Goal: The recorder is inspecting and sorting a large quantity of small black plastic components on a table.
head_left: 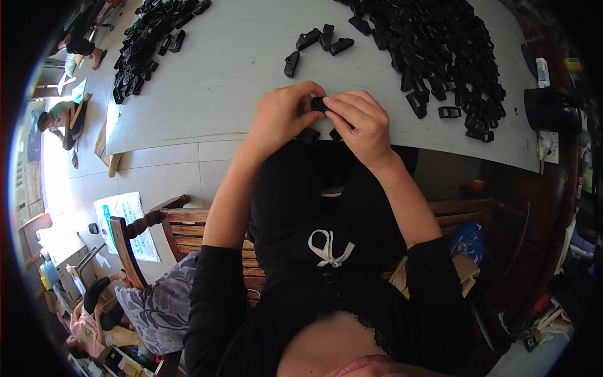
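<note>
Over the near edge of the pale grey table (201, 81), a small black plastic piece (319, 104) is pinched between my two hands. My left hand (279, 113) grips it from the left with thumb and forefinger, and my right hand (363, 122) has its fingertips on the other side. Fingers cover much of the piece, so its exact kind is hard to make out. Below the hands, at the table edge, lie another black piece (308, 135) and one more (335, 134), partly hidden. Beyond my hands several loose black plastic pieces (308, 39) sit in a small group.
A big heap of black plastic pieces (433, 44) covers the table's far right; a smaller heap (147, 44) is at the far left. A dark rounded object (553, 110) stands past the right edge. Behind me is a wooden bench (182, 229) with a cushion (160, 308). Other people are at left.
</note>
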`<state>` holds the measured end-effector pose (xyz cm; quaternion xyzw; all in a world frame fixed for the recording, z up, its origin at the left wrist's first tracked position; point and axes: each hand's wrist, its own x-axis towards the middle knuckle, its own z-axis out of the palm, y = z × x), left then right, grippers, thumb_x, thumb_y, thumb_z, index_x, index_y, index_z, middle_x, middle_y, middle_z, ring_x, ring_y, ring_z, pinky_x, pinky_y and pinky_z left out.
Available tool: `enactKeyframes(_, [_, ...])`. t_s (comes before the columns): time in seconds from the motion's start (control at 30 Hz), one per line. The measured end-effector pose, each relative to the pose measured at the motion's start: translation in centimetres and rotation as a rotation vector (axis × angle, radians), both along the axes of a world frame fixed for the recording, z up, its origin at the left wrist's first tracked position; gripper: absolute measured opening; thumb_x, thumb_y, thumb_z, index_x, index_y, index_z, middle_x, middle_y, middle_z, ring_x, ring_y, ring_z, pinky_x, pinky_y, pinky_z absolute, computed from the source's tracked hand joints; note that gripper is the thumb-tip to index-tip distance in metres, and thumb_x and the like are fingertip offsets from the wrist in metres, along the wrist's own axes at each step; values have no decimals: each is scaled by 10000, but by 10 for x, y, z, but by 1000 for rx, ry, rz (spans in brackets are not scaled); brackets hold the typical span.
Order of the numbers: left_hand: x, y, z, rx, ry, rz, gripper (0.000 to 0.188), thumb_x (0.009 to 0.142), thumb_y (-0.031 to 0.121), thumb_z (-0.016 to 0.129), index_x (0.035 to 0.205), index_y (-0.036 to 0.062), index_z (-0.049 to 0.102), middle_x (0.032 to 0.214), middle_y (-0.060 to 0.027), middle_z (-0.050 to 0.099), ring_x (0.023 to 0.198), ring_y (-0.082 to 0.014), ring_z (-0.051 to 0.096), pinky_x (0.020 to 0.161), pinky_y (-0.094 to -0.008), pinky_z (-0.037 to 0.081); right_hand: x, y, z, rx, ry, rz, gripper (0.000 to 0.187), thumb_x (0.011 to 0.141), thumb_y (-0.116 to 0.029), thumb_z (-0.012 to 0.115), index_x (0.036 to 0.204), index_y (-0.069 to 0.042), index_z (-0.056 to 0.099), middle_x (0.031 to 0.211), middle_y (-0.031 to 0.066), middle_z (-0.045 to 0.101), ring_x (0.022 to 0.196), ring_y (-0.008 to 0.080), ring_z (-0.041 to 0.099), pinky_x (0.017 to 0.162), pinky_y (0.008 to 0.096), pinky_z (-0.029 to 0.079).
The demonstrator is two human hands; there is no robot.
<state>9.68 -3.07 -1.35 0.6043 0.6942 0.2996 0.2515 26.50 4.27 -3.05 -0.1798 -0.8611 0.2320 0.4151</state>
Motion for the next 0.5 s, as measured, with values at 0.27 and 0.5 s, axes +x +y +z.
enactKeyframes(0.27, [-17,-2,6,102,-331,-20,201,839,90,696,1029,53,642,634,25,514,574,-42,449,527,-225,377,11,5,10,172,-158,47,189,795,-58,683,972,4,709,1016,122,686,929,273,657,817,358,526])
enactKeyframes(0.5, [-60,49,-25,467,-98,384,183,912,179,625,998,20,651,733,-20,601,663,-67,536,575,-223,427,-71,20,34,-143,-404,-263,199,807,-204,703,812,-8,671,880,110,663,759,282,667,653,406,528])
